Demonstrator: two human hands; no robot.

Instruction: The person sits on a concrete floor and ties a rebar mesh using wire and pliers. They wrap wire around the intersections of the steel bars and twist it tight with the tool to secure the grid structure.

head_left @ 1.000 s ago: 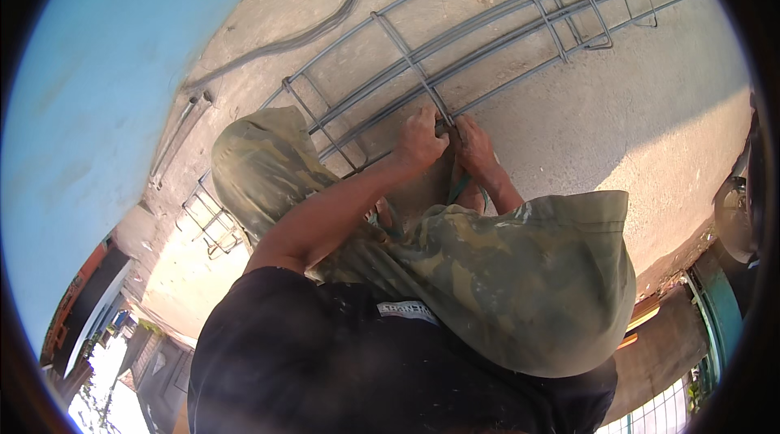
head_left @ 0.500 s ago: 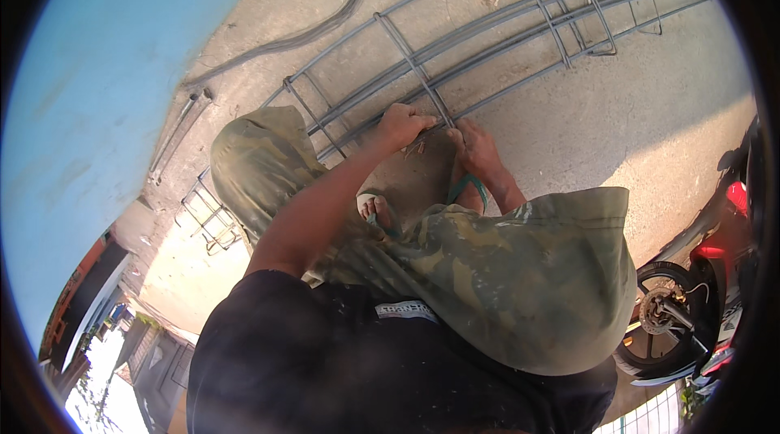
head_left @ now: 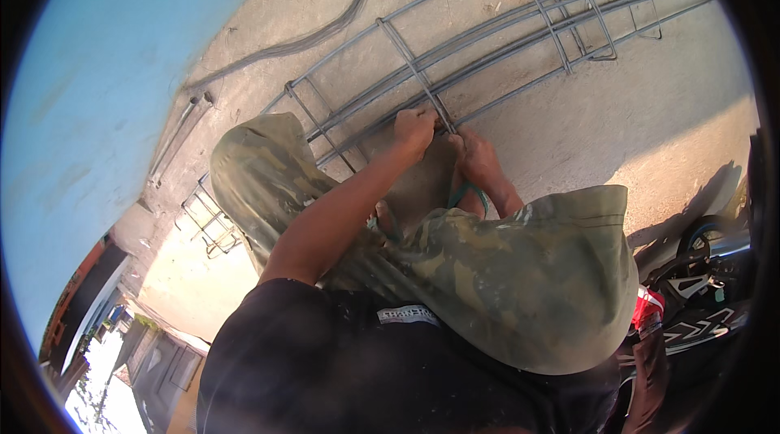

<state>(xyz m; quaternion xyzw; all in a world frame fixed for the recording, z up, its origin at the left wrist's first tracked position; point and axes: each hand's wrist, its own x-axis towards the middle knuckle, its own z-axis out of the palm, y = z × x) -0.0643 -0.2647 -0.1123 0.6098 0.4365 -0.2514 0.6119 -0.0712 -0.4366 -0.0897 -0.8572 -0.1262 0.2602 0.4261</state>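
A long steel rebar cage (head_left: 496, 50) runs from beside my legs to the far right, its lengthwise bars crossed by square stirrups. My left hand (head_left: 416, 133) is closed just left of one stirrup (head_left: 413, 67), fingertips against its near end; what it pinches is too small to make out. On the other side, my right hand (head_left: 481, 161) closes its fingers at that stirrup's near corner, where it meets the nearest bar. Both hands are close together above my feet, between my knees in camouflage cloth (head_left: 528, 279).
A bundle of thin dark rods (head_left: 317, 32) lies on the concrete floor (head_left: 617, 109) along a blue surface (head_left: 106, 52) at left. Two short pipes (head_left: 180, 129) and a smaller wire frame (head_left: 213, 219) lie left. At right is a motorcycle (head_left: 707, 296) with a person's leg (head_left: 647, 377).
My left hand has turned, its wrist swinging right and lower beside the stirrup. My right hand has barely moved. The motorcycle at right has rolled along, its rear part and a person's leg now showing.
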